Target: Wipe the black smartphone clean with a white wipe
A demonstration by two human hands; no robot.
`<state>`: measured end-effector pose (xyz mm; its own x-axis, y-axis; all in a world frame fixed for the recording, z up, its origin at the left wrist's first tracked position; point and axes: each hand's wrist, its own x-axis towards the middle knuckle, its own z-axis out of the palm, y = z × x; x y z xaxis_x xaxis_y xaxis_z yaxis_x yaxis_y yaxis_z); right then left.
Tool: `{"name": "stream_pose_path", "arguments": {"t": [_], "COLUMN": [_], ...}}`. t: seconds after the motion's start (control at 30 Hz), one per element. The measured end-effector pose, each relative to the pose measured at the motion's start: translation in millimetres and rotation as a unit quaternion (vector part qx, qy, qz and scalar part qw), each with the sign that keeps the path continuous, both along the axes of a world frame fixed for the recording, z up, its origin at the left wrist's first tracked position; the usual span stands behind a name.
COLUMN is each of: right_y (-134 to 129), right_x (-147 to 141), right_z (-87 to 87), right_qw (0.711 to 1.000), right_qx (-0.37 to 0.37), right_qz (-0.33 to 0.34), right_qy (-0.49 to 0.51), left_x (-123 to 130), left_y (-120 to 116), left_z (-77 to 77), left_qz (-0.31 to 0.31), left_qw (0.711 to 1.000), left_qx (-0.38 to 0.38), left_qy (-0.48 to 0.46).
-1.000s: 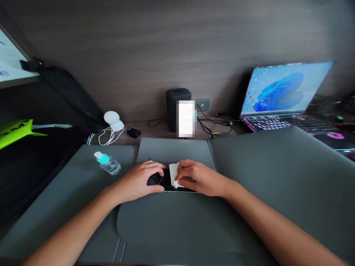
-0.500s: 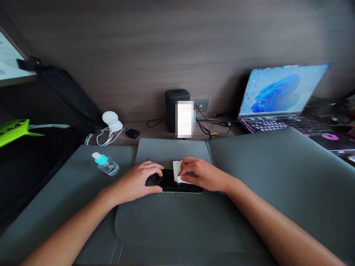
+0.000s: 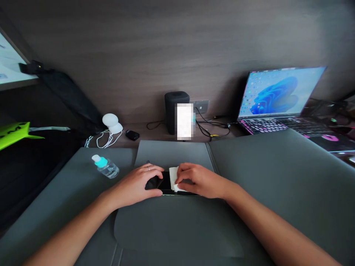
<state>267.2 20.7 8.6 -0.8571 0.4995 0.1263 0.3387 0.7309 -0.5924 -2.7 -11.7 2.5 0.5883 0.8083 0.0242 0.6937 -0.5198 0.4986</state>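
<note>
A black smartphone (image 3: pixel 165 181) lies flat, screen up, on the dark grey mat in front of me. My left hand (image 3: pixel 140 183) grips its left end, thumb on the near edge and fingers on the far edge. A ring shows on one finger. My right hand (image 3: pixel 198 180) pinches a folded white tissue (image 3: pixel 173 177) and presses it on the phone's screen, covering the phone's right part. Left of my left hand, a small clear spray bottle (image 3: pixel 108 169) with a turquoise collar and whitish cap lies on its side.
Behind the mat (image 3: pixel 177 225) stand a black speaker (image 3: pixel 172 111), a blurred white item (image 3: pixel 184 122), cables (image 3: pixel 205 129), a white round-headed device (image 3: pixel 111 122) and a small black object (image 3: pixel 132 135). An open laptop (image 3: pixel 277 96) sits at the back right.
My right hand has moved the tissue slightly left and nearer to me across the phone's screen. My left hand keeps its hold on the phone.
</note>
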Motion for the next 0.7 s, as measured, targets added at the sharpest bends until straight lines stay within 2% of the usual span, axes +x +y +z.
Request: {"name": "stream_pose_path", "arguments": {"t": [0.2, 0.4, 0.57, 0.7], "right_y": [1.7, 0.0, -1.6, -3.8], "right_x": [1.5, 0.6, -2.9, -6.0], "right_z": [-2.2, -2.9, -4.1, -4.8], "right_qw": [1.000, 1.000, 1.000, 1.000], "right_qx": [0.008, 0.010, 0.019, 0.021], "right_qz": [-0.020, 0.005, -0.021, 0.002], "right_qy": [0.008, 0.003, 0.005, 0.009], "left_x": [-0.2, 0.0, 1.2, 1.2], "left_y": [0.5, 0.3, -0.1, 0.4], "left_z": [-1.6, -2.4, -1.4, -1.7], "left_qz": [-0.003, -0.001, 0.005, 0.001], "left_qw": [1.000, 1.000, 1.000, 1.000], "left_qx": [0.007, 0.009, 0.007, 0.007], "left_qy": [-0.001, 0.005, 0.009, 0.015]}}
